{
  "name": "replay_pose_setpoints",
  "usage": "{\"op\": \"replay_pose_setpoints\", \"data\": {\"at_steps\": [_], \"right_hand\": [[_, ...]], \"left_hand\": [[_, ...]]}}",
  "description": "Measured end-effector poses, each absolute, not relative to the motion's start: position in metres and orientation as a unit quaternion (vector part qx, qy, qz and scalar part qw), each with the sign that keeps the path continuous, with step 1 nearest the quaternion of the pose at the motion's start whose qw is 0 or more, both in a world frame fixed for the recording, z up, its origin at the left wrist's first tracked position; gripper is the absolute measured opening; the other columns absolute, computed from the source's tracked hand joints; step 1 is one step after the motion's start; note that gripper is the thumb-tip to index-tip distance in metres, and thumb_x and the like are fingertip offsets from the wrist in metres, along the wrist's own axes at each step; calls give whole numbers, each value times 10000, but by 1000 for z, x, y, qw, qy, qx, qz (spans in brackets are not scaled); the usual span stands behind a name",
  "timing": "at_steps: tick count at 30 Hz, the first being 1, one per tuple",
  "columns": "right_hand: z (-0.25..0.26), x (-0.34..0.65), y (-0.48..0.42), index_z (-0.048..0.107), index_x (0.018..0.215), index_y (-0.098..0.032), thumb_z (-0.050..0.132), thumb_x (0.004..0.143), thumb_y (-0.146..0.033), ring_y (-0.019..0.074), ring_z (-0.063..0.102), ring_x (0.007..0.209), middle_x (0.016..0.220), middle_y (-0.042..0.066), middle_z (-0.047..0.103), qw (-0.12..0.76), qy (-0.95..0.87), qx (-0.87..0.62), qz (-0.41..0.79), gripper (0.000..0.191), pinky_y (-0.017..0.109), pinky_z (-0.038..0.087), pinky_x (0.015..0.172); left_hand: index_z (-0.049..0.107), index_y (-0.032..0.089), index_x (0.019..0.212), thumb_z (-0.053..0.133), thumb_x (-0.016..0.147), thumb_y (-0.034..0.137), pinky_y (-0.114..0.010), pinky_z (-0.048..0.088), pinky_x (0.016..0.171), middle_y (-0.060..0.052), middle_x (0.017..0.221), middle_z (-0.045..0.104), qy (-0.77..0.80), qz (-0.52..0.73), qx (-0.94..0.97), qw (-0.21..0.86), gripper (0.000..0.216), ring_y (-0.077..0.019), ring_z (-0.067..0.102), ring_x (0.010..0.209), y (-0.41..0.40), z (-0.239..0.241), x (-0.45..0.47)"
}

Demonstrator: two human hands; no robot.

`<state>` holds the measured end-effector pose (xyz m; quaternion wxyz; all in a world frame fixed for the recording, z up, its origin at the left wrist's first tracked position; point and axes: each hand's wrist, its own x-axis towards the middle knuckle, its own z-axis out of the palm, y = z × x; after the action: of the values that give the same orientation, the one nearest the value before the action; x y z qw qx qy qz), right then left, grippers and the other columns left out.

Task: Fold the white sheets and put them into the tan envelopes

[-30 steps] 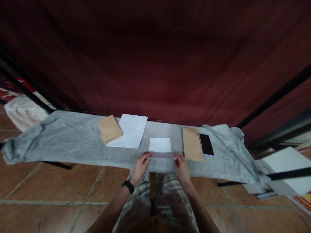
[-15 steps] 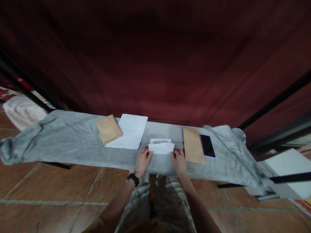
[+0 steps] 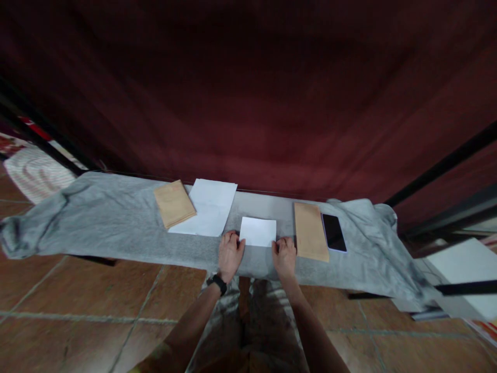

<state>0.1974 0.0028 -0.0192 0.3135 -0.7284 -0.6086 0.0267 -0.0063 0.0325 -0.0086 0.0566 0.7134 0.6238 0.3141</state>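
Observation:
A folded white sheet of paper (image 3: 258, 231) lies flat on the grey cloth right in front of me. At its lower left corner, my left hand (image 3: 230, 254) pinches the edge between thumb and fingers. My right hand (image 3: 284, 257) has its fingers closed at the lower right corner in the same way. Just right of that hand lies a brown paper envelope (image 3: 311, 232). Left of the folded sheet is a stack of larger white paper sheets (image 3: 212, 204), partly covered by a stack of brown envelopes (image 3: 174, 203).
A dark-screened phone (image 3: 334, 233) lies beside the right envelope. The narrow bench is draped with grey cloth (image 3: 116, 223), bunched at the right end. Behind it hangs a dark red curtain (image 3: 264, 129). Black metal bars (image 3: 442, 160) stand at both sides.
The paper's raised flap has come down away from me, so the folded sheet now lies flat as one rectangle. Both hands have stayed at its near corners.

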Motion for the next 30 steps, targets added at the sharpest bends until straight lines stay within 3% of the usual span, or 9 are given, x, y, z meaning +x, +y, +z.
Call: {"op": "replay_pose_setpoints", "data": {"at_steps": [4, 6, 8, 11, 18, 30], "right_hand": [[-18, 195, 1, 630, 899, -196, 471, 949, -278, 263, 565, 962, 996, 112, 603, 308, -605, -734, 20, 185, 394, 437, 860], [-18, 195, 1, 627, 962, -195, 461, 955, -279, 268, 565, 967, 1015, 119, 603, 309, -604, -734, 18, 187, 398, 436, 857], [-18, 194, 0, 616, 1055, -188, 449, 962, -276, 275, 562, 997, 1071, 131, 604, 304, -605, -735, 12, 211, 399, 432, 861], [-19, 194, -1, 588, 1166, -184, 440, 971, -271, 274, 553, 1055, 1154, 137, 596, 295, -612, -734, 3, 260, 392, 422, 879], [-21, 195, -2, 591, 1176, -189, 433, 969, -264, 266, 541, 1100, 1198, 133, 594, 289, -619, -730, 4, 271, 379, 401, 893], [-25, 199, -4, 597, 1204, -165, 413, 976, -282, 301, 537, 1112, 1191, 167, 605, 288, -637, -715, 5, 314, 405, 393, 891]], "left_hand": [[589, 207, 986, 527, 927, 297, -479, 481, 972, -111, 1115, 605, 633, 301, 712, 46, 124, -282, 572, 1068, 31, -6, -5], [576, 183, 1130, 509, 933, 287, -504, 464, 992, -142, 1247, 583, 646, 296, 703, 31, 233, -303, 551, 1159, 29, -5, -2], [522, 166, 1294, 472, 942, 247, -531, 418, 1054, -173, 1435, 489, 637, 286, 715, 20, 365, -328, 460, 1322, 27, -5, 6], [427, 192, 1448, 408, 967, 227, -519, 331, 1153, -131, 1579, 368, 556, 251, 791, 40, 483, -291, 288, 1477, 26, -9, 27], [453, 230, 1467, 332, 1011, 301, -517, 216, 1215, -82, 1572, 404, 480, 163, 859, 75, 477, -247, 300, 1483, 29, -16, 69], [361, 212, 1522, 413, 992, 496, -450, 159, 1228, -108, 1613, 317, 495, 148, 854, 59, 603, -239, 271, 1494, 34, -12, 20]]}}
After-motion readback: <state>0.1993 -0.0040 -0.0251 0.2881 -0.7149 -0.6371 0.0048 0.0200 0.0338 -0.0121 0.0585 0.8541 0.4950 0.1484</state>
